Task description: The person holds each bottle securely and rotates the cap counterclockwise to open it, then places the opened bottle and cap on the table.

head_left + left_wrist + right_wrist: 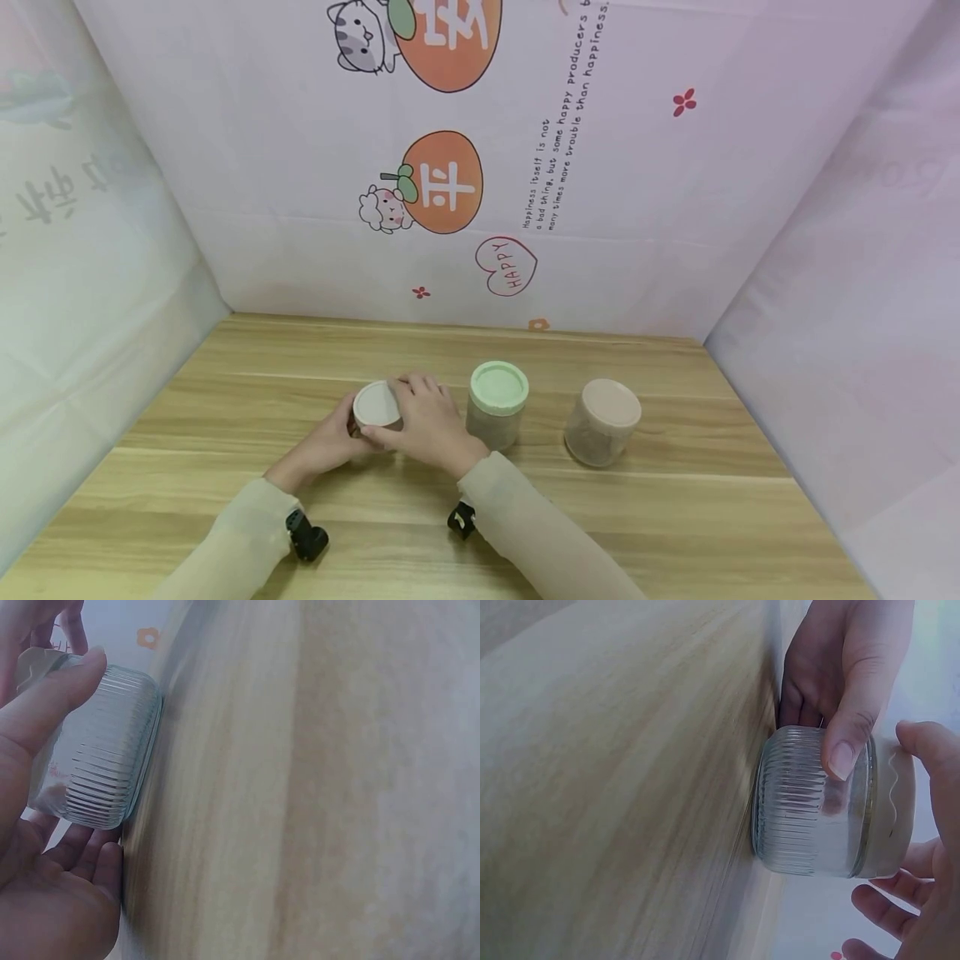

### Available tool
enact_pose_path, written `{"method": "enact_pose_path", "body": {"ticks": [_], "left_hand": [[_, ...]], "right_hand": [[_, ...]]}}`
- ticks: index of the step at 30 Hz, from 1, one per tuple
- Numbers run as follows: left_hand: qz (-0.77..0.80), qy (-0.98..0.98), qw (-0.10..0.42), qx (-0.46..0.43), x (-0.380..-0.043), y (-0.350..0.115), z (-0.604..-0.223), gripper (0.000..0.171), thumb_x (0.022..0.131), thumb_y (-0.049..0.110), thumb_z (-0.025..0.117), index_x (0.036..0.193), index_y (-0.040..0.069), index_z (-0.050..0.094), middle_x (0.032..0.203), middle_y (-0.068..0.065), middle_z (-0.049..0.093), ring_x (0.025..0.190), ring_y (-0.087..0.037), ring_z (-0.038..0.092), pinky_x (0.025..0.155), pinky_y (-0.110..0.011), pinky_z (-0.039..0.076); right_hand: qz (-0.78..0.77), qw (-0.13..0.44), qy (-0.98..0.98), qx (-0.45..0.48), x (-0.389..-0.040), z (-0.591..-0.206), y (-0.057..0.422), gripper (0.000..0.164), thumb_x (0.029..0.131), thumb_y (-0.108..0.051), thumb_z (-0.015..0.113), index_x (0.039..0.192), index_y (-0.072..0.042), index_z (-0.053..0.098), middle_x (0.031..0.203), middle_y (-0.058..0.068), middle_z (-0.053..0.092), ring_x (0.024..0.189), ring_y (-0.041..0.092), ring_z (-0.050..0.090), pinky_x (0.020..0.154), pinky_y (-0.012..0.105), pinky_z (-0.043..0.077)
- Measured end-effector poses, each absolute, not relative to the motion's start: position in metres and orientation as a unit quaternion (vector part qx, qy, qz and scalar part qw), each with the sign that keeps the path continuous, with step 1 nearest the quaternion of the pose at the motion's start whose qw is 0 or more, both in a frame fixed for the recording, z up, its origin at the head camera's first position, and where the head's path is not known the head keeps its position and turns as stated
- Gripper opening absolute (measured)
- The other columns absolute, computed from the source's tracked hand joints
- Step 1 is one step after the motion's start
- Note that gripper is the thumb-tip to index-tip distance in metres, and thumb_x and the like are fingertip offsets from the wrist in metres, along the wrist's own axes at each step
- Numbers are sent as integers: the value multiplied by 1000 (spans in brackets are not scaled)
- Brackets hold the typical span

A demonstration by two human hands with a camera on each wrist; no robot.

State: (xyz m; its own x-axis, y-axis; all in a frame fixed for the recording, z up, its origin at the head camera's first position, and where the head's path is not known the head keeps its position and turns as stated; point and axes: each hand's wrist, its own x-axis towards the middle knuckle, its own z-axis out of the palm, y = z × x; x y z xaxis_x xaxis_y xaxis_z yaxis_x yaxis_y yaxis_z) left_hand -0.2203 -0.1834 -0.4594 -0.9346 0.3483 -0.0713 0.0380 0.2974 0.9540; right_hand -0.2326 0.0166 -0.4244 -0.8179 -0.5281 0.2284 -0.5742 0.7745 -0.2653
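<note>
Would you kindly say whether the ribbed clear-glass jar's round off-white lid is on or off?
On: the lid caps the jar in the right wrist view; how tightly, I cannot tell.

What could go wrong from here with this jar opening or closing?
1. Slip: the left grip holds the clear jar while the right grip is at its pale lid; if the lid shifts suddenly, the jar might twist or tip.
2. Knock: the green-lidded jar stands close beside the right grip, so an outward swing could bump it.
</note>
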Motion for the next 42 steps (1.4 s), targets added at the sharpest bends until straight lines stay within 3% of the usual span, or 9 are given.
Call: {"method": "enact_pose_path", "body": {"ticks": [11,18,22,27,31,42], "left_hand": [[578,796,131,126,-221,-184,-463,99,88,25,80,157,5,12,158,-22,24,145,-41,21,115,-60,22],[571,799,132,133,-220,-184,-461,98,89,27,79,157,6,12,157,-22,25,145,-42,22,115,-60,20],[567,801,132,138,-221,-185,-462,98,89,27,79,157,5,11,157,-23,25,145,-42,21,115,-61,19],[570,797,132,146,-221,-185,-462,97,91,21,77,157,2,9,158,-26,20,147,-45,16,115,-62,16],[576,793,133,146,-221,-185,-464,96,91,16,76,157,1,8,158,-27,20,145,-45,19,114,-62,20],[575,801,135,100,-222,-184,-464,100,86,27,82,157,8,14,153,-23,31,138,-43,33,109,-61,31]], "right_hand": [[217,28,-920,326,-237,-425,19,74,96,-54,55,154,-11,39,151,6,43,135,23,41,105,43,42],[291,-8,-885,364,-240,-427,21,76,91,-42,55,155,-7,35,161,15,28,146,33,28,115,55,25],[296,-13,-878,376,-241,-428,22,78,88,-40,54,155,-6,33,163,16,23,148,35,24,117,56,21],[293,-14,-886,359,-240,-431,22,78,91,-46,58,157,-13,33,164,15,19,148,34,23,113,58,29],[289,0,-900,327,-237,-433,19,81,91,-58,61,156,-18,35,164,14,21,147,33,25,108,58,35],[179,120,-942,255,-233,-430,7,93,80,-81,57,144,-14,51,137,7,49,125,23,47,101,44,40]]}}
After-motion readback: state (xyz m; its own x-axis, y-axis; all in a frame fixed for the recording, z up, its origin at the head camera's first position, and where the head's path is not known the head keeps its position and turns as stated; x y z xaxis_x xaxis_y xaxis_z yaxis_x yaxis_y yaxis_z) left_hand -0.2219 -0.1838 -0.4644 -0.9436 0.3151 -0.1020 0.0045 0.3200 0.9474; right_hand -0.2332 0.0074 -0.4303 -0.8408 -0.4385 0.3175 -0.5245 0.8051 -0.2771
